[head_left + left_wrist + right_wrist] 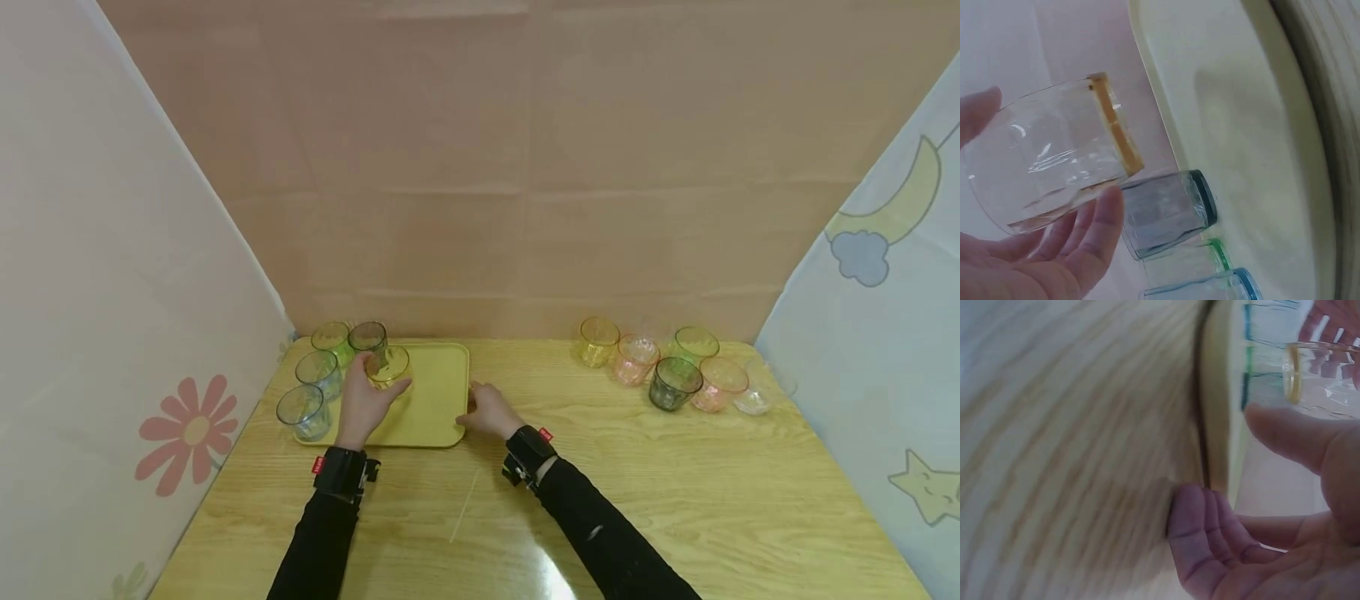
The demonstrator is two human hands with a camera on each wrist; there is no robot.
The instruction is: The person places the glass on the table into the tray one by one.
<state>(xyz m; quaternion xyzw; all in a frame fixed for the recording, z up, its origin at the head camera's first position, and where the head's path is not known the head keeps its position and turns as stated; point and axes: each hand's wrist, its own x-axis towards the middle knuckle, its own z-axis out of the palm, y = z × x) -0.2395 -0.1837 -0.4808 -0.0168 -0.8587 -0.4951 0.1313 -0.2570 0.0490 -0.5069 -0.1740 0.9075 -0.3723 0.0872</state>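
My left hand (363, 406) holds a yellow-tinted drinking glass (1054, 153) between thumb and fingers, over the left part of the yellow tray (431, 392). An amber band runs round the end of this glass that faces the tray. Close by on the tray's left side stand a grey glass (367, 337), a green glass (330, 338) and two bluish glasses (318, 371), partly overlapping one another. At the tray's right edge, my right hand (489, 410) grips the rim, its curled fingers (1188, 519) along the outside and its thumb over the inner side.
On the right of the wooden table (600, 483) stands a group of glasses: a yellow glass (598, 343), two pink glasses (637, 360), a green glass (696, 342), a dark glass (675, 385) and a clear glass (752, 402). Cloth-like walls border the table's back and sides.
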